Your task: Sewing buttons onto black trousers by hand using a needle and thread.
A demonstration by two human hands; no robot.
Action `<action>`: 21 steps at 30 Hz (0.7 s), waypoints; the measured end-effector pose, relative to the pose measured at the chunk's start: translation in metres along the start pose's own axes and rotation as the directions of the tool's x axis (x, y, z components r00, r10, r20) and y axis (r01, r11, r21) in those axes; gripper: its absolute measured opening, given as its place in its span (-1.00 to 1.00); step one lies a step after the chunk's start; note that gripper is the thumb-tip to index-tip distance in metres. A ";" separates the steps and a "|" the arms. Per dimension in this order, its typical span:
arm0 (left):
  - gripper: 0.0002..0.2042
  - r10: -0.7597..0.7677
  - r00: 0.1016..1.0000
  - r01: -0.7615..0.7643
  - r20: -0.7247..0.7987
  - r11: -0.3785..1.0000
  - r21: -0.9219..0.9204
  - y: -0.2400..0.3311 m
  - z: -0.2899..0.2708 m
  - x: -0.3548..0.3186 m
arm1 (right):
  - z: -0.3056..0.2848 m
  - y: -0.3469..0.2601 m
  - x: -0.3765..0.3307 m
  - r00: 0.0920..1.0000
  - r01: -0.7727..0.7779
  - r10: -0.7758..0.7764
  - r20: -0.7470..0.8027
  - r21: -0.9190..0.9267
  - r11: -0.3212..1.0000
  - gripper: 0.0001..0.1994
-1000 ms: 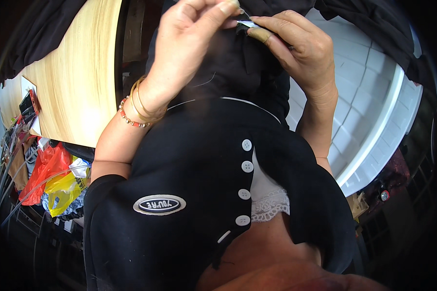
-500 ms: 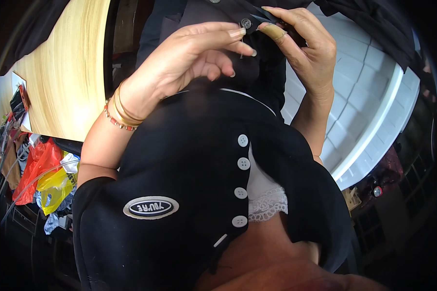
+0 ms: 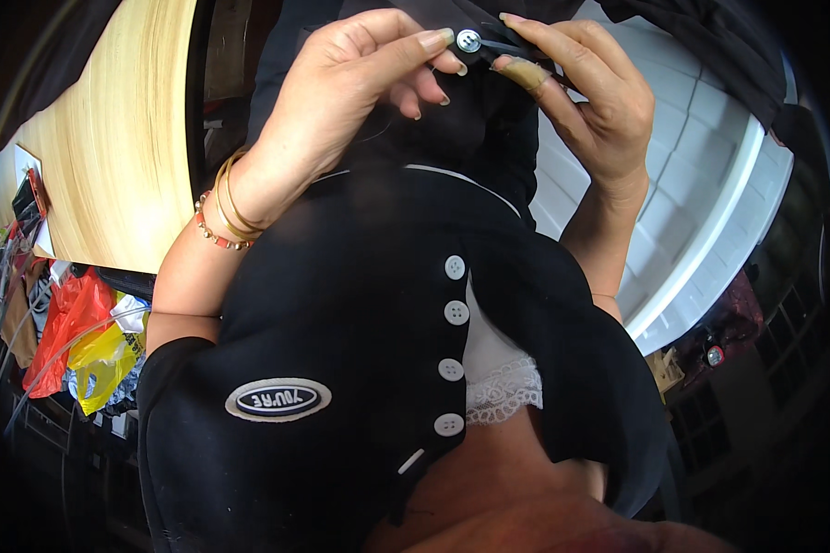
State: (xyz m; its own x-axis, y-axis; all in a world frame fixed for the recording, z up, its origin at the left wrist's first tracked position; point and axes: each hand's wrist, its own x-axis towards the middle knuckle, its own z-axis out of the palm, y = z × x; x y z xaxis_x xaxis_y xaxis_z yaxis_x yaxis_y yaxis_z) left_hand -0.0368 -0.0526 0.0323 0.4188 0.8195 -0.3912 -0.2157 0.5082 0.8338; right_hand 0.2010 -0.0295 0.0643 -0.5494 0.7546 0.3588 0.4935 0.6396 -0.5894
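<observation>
A small round button [image 3: 468,41] sits against dark fabric [image 3: 466,101] between my two hands, its face catching the light. My left hand [image 3: 364,69] has its thumb and index finger pinched right at the button's left edge; what lies between the tips is too small to make out. From the right, my right hand [image 3: 595,88] holds what looks like small thread snips, with a narrow grey blade [image 3: 500,45] reaching the button's right side. Its thumb has a tan wrap round it. The rest of the tool is mostly hidden by the fingers.
A light wood tabletop [image 3: 124,138] stands to the left. Beyond its near end are a red plastic bag [image 3: 69,309], a yellow bag [image 3: 101,359] and other clutter. A large white plastic tub [image 3: 701,221] is on the right.
My left hand has risen slightly and its other fingers have curled in. The button now faces up more brightly. My right hand has shifted a little right, and the grey blade now meets the button.
</observation>
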 end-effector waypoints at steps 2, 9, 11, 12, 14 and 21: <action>-0.81 0.011 1.000 -0.010 -0.012 0.999 0.036 0.000 0.000 0.000 | -0.003 -0.002 -0.001 1.000 0.017 -0.018 -0.006 -0.002 1.000 -0.63; -0.82 0.044 0.999 -0.044 -0.017 0.999 -0.005 0.004 0.005 0.000 | -0.002 -0.005 0.002 0.999 0.040 -0.040 0.007 -0.038 0.998 -0.62; -0.82 0.062 0.998 -0.062 0.004 0.998 -0.006 0.006 0.007 0.000 | 0.001 -0.006 0.001 0.999 0.038 -0.038 -0.001 -0.051 0.998 -0.62; -0.82 0.064 0.998 -0.064 0.007 0.998 0.008 0.007 0.008 0.000 | 0.002 -0.006 0.000 0.999 0.035 -0.035 -0.010 -0.054 0.998 -0.61; -0.82 0.063 0.998 -0.064 0.011 0.998 0.026 0.007 0.008 0.001 | 0.003 -0.006 0.000 0.999 0.029 -0.031 -0.023 -0.055 0.998 -0.61; -0.81 0.077 0.997 -0.077 0.000 0.997 0.011 0.009 0.010 0.003 | 0.006 -0.001 -0.001 0.995 0.062 -0.065 -0.074 -0.034 0.997 -0.63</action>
State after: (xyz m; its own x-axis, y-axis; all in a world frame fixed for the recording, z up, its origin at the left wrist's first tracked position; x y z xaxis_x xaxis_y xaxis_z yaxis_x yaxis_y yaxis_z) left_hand -0.0288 -0.0479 0.0422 0.4013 0.8560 -0.3258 -0.2372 0.4407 0.8657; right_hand 0.1974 -0.0315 0.0604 -0.5286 0.7204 0.4491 0.4808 0.6900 -0.5410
